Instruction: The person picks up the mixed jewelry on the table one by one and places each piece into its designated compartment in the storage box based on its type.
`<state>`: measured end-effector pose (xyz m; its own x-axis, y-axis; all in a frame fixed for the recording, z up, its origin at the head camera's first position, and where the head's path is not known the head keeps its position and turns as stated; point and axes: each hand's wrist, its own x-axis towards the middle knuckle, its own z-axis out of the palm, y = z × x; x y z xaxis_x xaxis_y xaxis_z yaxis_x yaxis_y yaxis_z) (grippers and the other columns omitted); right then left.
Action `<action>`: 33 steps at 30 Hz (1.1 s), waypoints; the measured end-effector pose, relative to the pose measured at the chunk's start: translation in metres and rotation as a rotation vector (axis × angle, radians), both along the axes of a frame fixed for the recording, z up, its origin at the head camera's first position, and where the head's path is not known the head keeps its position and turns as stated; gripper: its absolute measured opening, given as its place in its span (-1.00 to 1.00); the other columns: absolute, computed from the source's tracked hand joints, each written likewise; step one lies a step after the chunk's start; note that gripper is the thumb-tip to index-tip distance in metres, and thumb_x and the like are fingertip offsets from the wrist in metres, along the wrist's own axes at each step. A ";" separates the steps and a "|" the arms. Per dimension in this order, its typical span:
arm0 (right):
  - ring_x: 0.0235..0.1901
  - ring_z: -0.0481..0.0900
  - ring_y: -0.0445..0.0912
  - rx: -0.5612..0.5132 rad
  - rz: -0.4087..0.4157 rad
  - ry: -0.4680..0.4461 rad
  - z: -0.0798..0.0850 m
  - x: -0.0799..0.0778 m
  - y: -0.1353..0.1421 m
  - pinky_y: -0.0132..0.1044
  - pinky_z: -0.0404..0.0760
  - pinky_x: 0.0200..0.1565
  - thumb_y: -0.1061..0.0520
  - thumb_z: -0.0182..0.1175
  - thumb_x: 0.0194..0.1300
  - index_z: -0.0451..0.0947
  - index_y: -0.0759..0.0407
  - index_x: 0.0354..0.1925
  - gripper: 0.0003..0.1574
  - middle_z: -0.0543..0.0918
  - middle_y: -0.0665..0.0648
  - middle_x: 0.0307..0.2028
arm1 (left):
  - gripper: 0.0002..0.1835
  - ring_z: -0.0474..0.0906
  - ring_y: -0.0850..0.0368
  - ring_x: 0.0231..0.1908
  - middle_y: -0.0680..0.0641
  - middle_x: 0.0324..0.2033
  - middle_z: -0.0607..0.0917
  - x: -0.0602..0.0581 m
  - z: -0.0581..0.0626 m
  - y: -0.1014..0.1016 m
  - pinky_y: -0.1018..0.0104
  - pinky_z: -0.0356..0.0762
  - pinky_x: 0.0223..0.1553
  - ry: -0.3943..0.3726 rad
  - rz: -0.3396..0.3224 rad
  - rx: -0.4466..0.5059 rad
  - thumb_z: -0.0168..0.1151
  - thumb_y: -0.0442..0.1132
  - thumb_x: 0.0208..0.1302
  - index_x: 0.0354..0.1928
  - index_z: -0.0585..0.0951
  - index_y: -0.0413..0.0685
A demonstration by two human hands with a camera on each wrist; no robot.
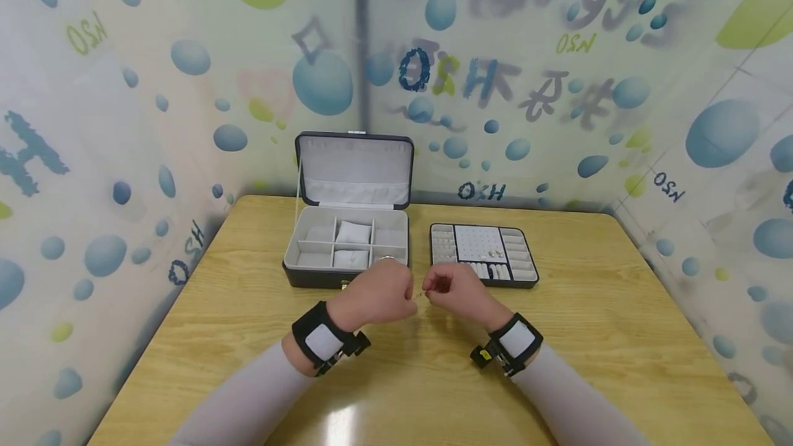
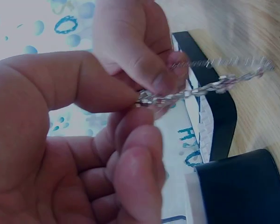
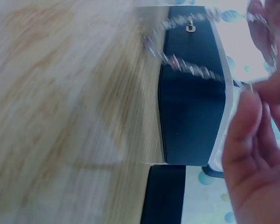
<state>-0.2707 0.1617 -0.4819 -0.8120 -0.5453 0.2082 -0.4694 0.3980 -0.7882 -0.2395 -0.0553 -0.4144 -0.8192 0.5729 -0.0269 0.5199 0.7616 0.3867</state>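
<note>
Cushions (image 1: pixel 354 232) sit in the middle column of the open case (image 1: pixel 316 279), which we find toward the left of the surface (image 1: pixel 223 308), its lid (image 1: pixel 353 171) standing up. In front of its right corner we see the left grip (image 1: pixel 379 292), thumb and forefinger nipped together on one end of a silvery chain (image 2: pixel 219 85). The chain hangs between both grips, over the surface, as a drooping loop. The right grip (image 1: pixel 461 292) pinches the other end, fingertips closed; we cannot make out a clasp. Should either pinch slacken, we judge the thin links would slip and drop; should the ends cross, the loop could twist or snag on itself. Farther right lies the tray (image 1: pixel 514 284), near enough that a careless knuckle might jostle its earrings (image 1: pixel 495 253).
</note>
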 end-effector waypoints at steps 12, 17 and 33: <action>-0.38 0.61 -0.26 -0.017 -0.244 0.427 0.003 0.010 -0.010 -0.39 0.66 -0.31 0.38 0.42 0.22 0.74 0.06 -0.32 -0.78 0.72 -0.02 -0.35 | -0.72 0.41 0.21 -0.58 0.15 -0.68 0.49 -0.010 -0.013 0.001 0.33 0.35 -0.50 0.053 0.073 0.061 0.41 -0.20 0.18 -0.63 0.55 0.09; -0.42 0.60 -0.23 -0.038 -0.266 0.544 0.005 0.012 -0.011 -0.37 0.64 -0.37 0.40 0.43 0.21 0.73 0.08 -0.32 -0.78 0.70 0.00 -0.38 | -0.74 0.41 0.23 -0.61 0.16 -0.69 0.48 -0.016 -0.016 0.000 0.34 0.35 -0.53 0.024 0.084 0.118 0.36 -0.22 0.20 -0.62 0.56 0.09; -0.38 0.64 -0.21 -0.033 -0.348 0.596 0.015 0.012 -0.019 -0.38 0.70 -0.33 0.38 0.43 0.24 0.71 0.10 -0.34 -0.81 0.67 0.01 -0.39 | -0.81 0.47 0.25 -0.52 0.15 -0.57 0.58 -0.031 -0.023 -0.005 0.35 0.44 -0.44 0.036 0.072 0.205 0.32 -0.27 0.27 -0.50 0.60 0.11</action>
<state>-0.2585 0.1427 -0.4666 -0.6800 -0.2599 0.6856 -0.6761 0.5841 -0.4492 -0.2703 -0.0600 -0.4373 -0.8563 0.5037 0.1141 0.4835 0.7043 0.5198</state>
